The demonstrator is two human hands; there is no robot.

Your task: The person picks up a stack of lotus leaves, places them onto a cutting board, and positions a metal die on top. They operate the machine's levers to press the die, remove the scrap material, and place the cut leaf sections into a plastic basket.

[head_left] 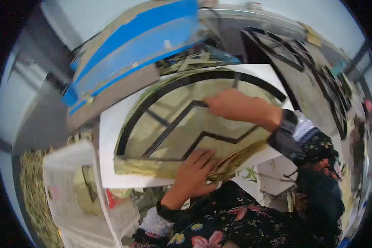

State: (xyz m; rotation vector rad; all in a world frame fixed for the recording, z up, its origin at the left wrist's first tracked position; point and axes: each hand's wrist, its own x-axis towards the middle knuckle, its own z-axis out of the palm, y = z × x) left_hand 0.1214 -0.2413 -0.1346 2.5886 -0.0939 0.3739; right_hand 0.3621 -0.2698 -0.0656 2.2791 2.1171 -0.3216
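A black half-round frame (139,110) with zigzag bars lies on a pale yellow-green sheet (142,167), which looks like dried leaf material. Both rest on a white board (108,144). My left hand (194,174) lies on the sheet's lower edge with its fingers apart, the fingertips close to the lower zigzag bar. Over the upper middle of the frame, my right hand (242,109) is closed, its fingers curled near the end of a black bar; blur and the hand itself hide what it holds, if anything. Crumpled brownish sheet edges (239,161) stick out to the right of my left hand.
At the left stands a white plastic basket (103,194) with leaf pieces inside. A blue-covered box (140,45) sits at the upper left. More black frame parts (330,97) lie at the right. Leaf scraps (35,198) cover the floor at the lower left.
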